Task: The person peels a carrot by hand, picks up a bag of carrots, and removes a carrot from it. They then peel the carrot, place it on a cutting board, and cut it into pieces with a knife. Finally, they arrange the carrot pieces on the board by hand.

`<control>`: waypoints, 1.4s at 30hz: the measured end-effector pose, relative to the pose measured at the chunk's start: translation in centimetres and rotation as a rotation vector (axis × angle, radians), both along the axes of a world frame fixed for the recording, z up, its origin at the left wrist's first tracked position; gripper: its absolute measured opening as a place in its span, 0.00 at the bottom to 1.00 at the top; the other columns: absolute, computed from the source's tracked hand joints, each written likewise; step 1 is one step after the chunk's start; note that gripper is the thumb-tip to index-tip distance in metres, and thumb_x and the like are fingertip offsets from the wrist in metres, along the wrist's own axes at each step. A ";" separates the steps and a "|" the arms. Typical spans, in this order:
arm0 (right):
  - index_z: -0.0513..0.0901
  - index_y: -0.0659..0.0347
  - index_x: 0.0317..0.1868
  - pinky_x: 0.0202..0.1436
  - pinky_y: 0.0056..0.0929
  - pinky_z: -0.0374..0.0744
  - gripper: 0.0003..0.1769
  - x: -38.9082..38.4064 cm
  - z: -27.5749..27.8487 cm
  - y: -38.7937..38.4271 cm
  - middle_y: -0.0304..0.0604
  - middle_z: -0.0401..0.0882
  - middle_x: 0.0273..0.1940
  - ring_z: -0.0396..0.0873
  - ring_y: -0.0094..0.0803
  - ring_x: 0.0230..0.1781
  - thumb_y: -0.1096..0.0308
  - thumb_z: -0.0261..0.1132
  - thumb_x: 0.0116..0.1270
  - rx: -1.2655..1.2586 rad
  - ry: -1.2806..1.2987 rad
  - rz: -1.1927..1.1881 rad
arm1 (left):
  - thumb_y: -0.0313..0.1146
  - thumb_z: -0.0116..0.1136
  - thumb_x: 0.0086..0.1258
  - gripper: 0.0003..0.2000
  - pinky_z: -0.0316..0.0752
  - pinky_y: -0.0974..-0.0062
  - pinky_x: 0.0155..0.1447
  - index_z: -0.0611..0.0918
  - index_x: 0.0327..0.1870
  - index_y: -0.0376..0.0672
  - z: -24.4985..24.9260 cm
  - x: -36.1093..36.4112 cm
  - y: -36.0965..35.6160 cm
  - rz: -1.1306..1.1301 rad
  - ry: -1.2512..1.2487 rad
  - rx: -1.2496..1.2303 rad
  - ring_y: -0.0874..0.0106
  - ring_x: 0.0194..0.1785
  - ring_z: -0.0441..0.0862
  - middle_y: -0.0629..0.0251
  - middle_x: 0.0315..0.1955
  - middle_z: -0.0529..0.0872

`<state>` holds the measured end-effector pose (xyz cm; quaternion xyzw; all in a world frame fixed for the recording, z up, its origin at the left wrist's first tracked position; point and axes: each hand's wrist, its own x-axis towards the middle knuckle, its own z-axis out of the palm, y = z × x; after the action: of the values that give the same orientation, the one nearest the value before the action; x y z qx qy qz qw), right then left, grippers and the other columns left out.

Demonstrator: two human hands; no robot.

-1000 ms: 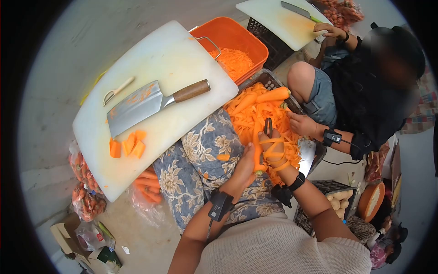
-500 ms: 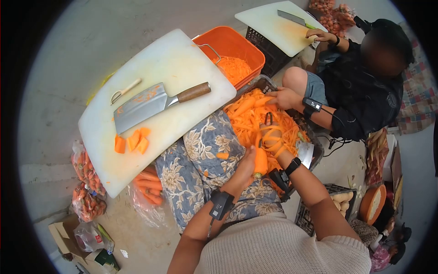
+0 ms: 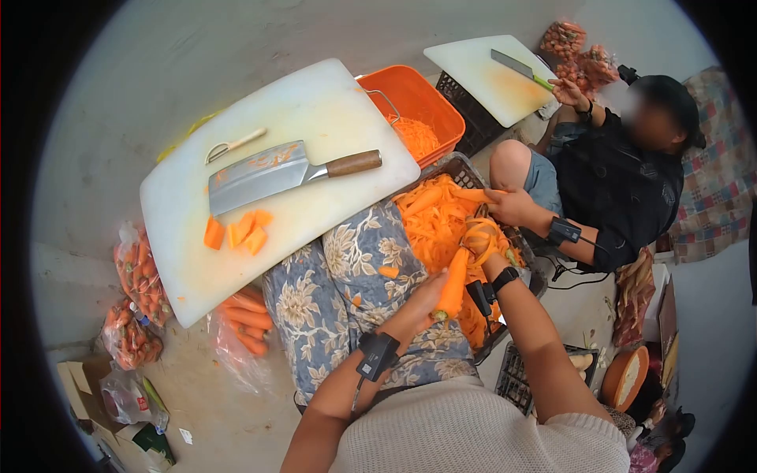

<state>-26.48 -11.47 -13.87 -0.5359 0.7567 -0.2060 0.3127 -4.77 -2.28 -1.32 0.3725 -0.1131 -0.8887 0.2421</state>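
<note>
My left hand (image 3: pixel 424 301) is wrapped round the lower, stem end of a peeled orange carrot (image 3: pixel 453 285), which points up and slightly right. Close to the carrot's upper end is my right hand (image 3: pixel 482 243), closed on a peeler (image 3: pixel 482 211) that is partly hidden. Thin carrot peelings (image 3: pixel 477 229) drape over that hand's fingers. Both hands are above a black crate (image 3: pixel 536 277) heaped with orange carrot strips (image 3: pixel 430 229). A co-worker's hand (image 3: pixel 511 207) holds another carrot (image 3: pixel 471 194) over the same crate.
On a white cutting board (image 3: pixel 315 94) at left lie a cleaver (image 3: pixel 264 175), a second peeler (image 3: pixel 234 145) and carrot chunks (image 3: pixel 214 233). Behind it stands an orange bin (image 3: pixel 438 110). The co-worker (image 3: pixel 623 173) sits at right, beside another board (image 3: pixel 473 63). Bagged carrots (image 3: pixel 248 322) rest on the floor.
The view has shifted, so most things appear lower. The co-worker's nearer hand now holds a carrot out over the crate. My hands stay on the carrot and peeler.
</note>
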 end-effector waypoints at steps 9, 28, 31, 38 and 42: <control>0.74 0.63 0.47 0.35 0.33 0.75 0.17 -5.4 -7.0 4.4 0.48 0.76 0.40 0.76 0.37 0.39 0.62 0.56 0.61 0.072 -0.202 -0.024 | 0.52 0.37 0.71 0.25 0.78 0.70 0.34 0.69 0.51 0.35 0.1 2.5 -0.4 0.096 0.445 0.203 0.67 0.35 0.81 0.53 0.38 0.79; 0.70 0.63 0.43 0.32 0.21 0.70 0.14 12.7 12.3 7.6 0.37 0.70 0.34 0.68 0.20 0.32 0.66 0.61 0.61 -0.379 -0.198 -0.156 | 0.51 0.37 0.72 0.24 0.65 0.69 0.60 0.66 0.60 0.44 -2.1 0.9 -0.6 0.255 0.274 0.164 0.72 0.58 0.70 0.65 0.56 0.72; 0.71 0.64 0.42 0.31 0.21 0.70 0.13 12.0 12.5 7.3 0.37 0.71 0.34 0.69 0.20 0.31 0.66 0.61 0.61 -0.318 -0.279 -0.187 | 0.50 0.37 0.72 0.24 0.64 0.68 0.61 0.62 0.63 0.43 -0.5 0.7 -0.9 0.256 0.252 0.126 0.71 0.60 0.68 0.64 0.58 0.69; 0.73 0.62 0.38 0.21 0.20 0.67 0.12 9.9 11.7 5.2 0.34 0.71 0.25 0.68 0.20 0.21 0.62 0.61 0.61 -0.157 -0.404 -0.364 | 0.49 0.37 0.73 0.26 0.66 0.72 0.60 0.57 0.65 0.44 -2.4 -0.3 -0.4 0.182 0.116 -0.038 0.70 0.61 0.66 0.61 0.59 0.66; 0.72 0.61 0.35 0.18 0.21 0.66 0.10 8.9 9.5 2.7 0.35 0.70 0.24 0.67 0.21 0.19 0.64 0.61 0.61 -0.210 -0.442 -0.367 | 0.48 0.37 0.72 0.27 0.61 0.71 0.62 0.58 0.65 0.38 -2.4 -0.2 -0.6 0.135 0.065 0.013 0.67 0.63 0.63 0.56 0.61 0.63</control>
<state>-17.56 -8.75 -4.37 -0.3621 0.7291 -0.4477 0.3700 -4.96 -2.90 -3.74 0.3519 -0.0739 -0.8827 0.3026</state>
